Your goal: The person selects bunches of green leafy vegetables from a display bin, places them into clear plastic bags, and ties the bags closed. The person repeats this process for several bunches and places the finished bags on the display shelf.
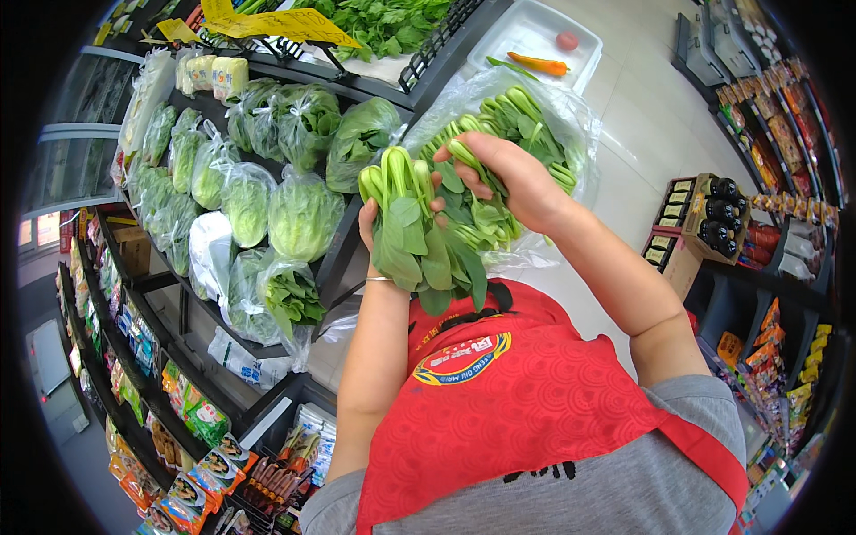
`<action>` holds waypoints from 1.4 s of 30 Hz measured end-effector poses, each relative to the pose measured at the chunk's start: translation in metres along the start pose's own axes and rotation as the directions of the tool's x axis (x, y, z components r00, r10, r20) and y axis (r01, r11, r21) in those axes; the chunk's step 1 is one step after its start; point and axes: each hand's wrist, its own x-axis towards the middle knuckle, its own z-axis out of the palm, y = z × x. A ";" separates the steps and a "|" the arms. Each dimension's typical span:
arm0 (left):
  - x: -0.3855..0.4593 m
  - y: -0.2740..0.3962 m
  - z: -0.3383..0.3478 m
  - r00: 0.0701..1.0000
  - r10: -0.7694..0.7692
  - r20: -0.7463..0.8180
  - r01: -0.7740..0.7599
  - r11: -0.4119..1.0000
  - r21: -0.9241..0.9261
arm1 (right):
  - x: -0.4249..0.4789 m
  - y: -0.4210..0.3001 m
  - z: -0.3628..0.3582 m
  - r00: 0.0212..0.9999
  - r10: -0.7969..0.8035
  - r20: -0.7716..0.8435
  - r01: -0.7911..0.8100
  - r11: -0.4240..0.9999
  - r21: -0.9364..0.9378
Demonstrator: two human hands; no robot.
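A bunch of leafy bok choy is in my left hand, its pale stems pointing away from me and its leaves hanging over my wrist. My right hand, just to the right, holds a single small bok choy by its stem end. Below and behind the right hand, an opened clear plastic bag holds many more bok choy, lying in loose heaps. My right hand hides part of this pile.
To the left, a black display stand carries bagged lettuce and other bagged greens. A white tray with an orange pepper, a green pepper and a tomato lies beyond the bag. Boxes of dark-capped bottles and stocked shelves stand right.
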 end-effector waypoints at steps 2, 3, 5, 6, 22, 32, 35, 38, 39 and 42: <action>0.003 -0.006 0.002 0.995 0.041 -0.087 -0.034 0.997 0.076 | -0.002 0.002 0.009 0.986 -0.166 -0.005 0.150 0.904 -0.399; 0.003 -0.008 0.001 0.985 0.076 -0.155 -0.052 0.987 0.150 | -0.001 0.010 0.008 0.972 -0.223 0.070 0.228 0.832 -0.506; 0.005 -0.011 -0.001 0.971 0.120 -0.208 -0.072 0.972 0.225 | 0.002 0.015 0.005 0.959 -0.254 0.124 0.276 0.746 -0.606; 0.007 -0.014 0.003 0.972 0.125 -0.198 -0.080 0.971 0.223 | 0.002 0.015 0.005 0.967 -0.222 0.121 0.251 0.772 -0.583; 0.004 -0.007 -0.003 0.986 0.004 0.165 0.003 0.999 -0.042 | -0.007 -0.009 -0.055 0.949 -0.251 -0.191 -0.041 0.502 -0.864; 0.003 -0.013 0.024 0.987 0.017 -0.158 0.031 0.955 0.295 | 0.005 0.002 -0.008 0.976 0.101 -0.195 -0.142 0.968 -0.208; 0.006 -0.014 0.031 0.991 0.108 -0.075 -0.087 0.966 0.244 | 0.001 -0.002 -0.018 0.981 0.139 -0.135 -0.139 0.990 0.006; 0.006 -0.012 0.021 0.992 0.120 -0.033 -0.111 0.972 0.207 | 0.000 -0.008 -0.026 0.995 0.074 -0.069 -0.068 0.994 0.087; 0.007 -0.012 0.020 0.992 0.123 -0.022 -0.117 0.974 0.195 | -0.001 -0.010 -0.028 0.996 0.067 -0.062 -0.061 0.992 0.107; 0.006 -0.009 0.022 0.996 0.091 -0.014 -0.084 0.961 0.264 | -0.001 -0.015 -0.029 0.981 -0.053 -0.185 0.033 0.993 -0.109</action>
